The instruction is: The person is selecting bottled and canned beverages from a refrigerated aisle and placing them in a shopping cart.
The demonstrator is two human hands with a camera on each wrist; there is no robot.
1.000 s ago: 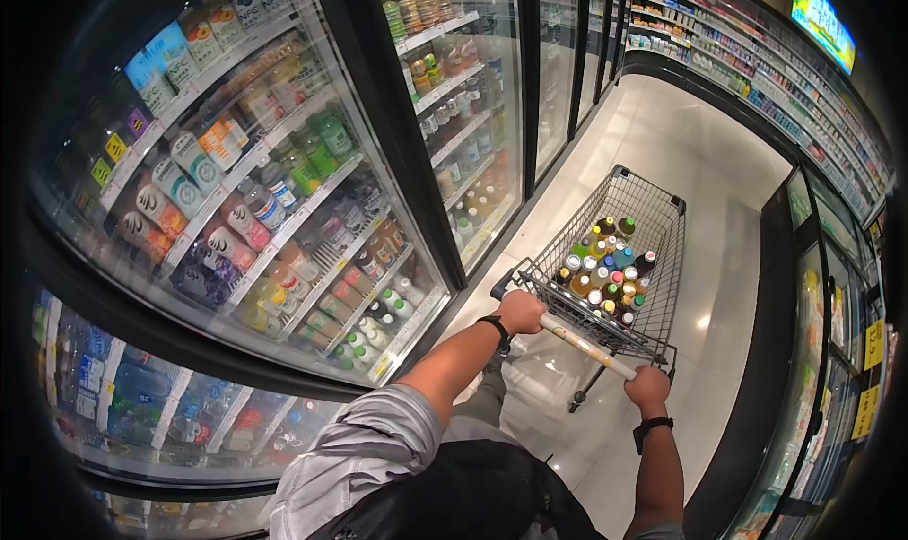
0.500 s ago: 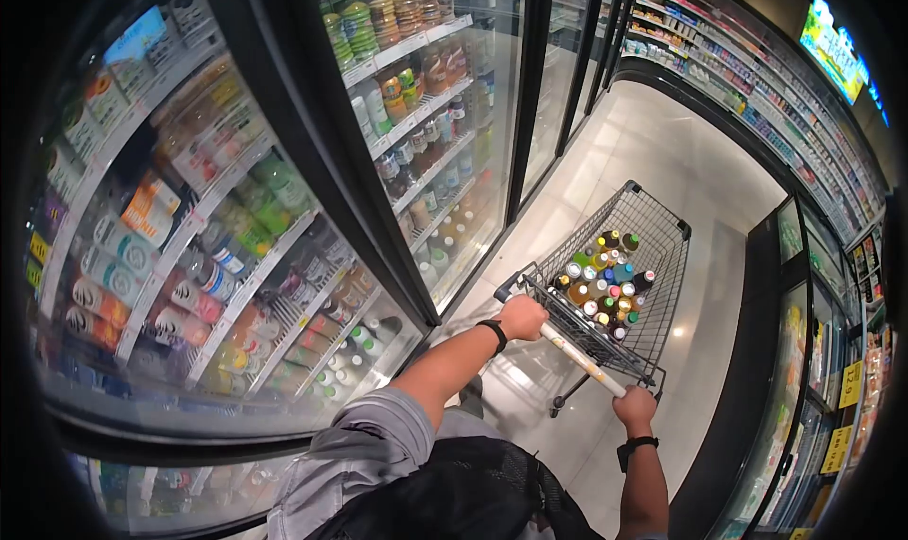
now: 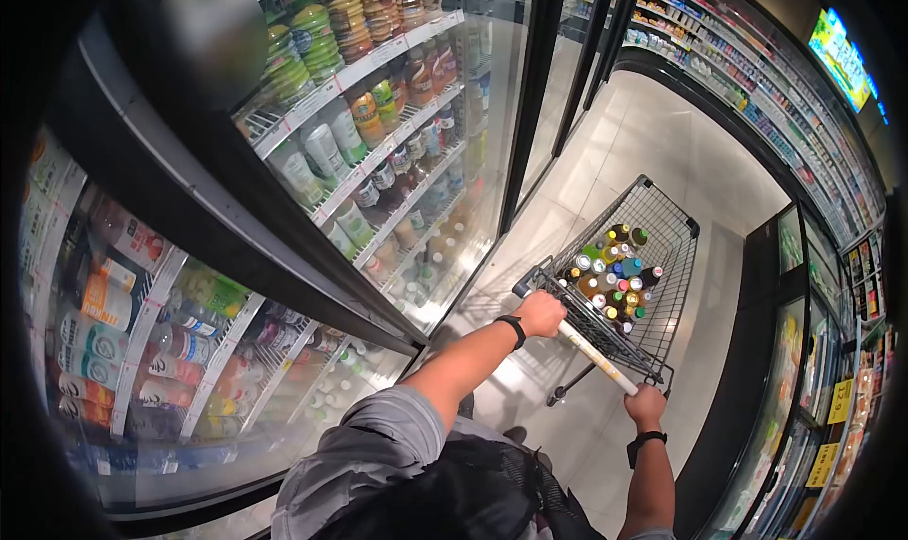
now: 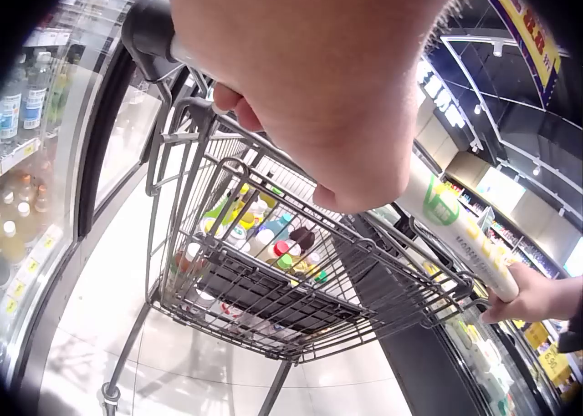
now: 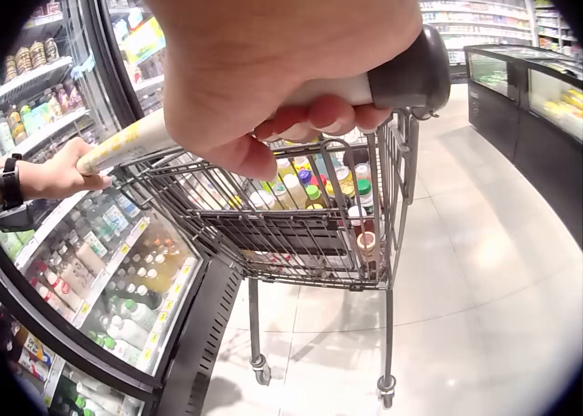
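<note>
Left hand: (image 3: 542, 313) wrapped round the cart handle (image 3: 598, 357), near its left end cap.
Right hand: (image 3: 646, 407) fingers curled round the same handle, beside the dark right end cap (image 5: 419, 75).
Cart: (image 3: 670, 204) wire basket, on pale floor (image 3: 605, 114) ahead of the person, between cooler and freezer.
Bottles: (image 3: 631, 268) standing clustered inside the basket, mixed cap colors; labels too small to read.
Left side: glass-door drink cooler (image 3: 530, 95), stocked shelves.
Right side: low black freezer (image 3: 747, 294).
Far end: stocked wall shelves (image 3: 747, 67), lit screen (image 3: 842, 58) above.
Wrists: dark band on each.
</note>
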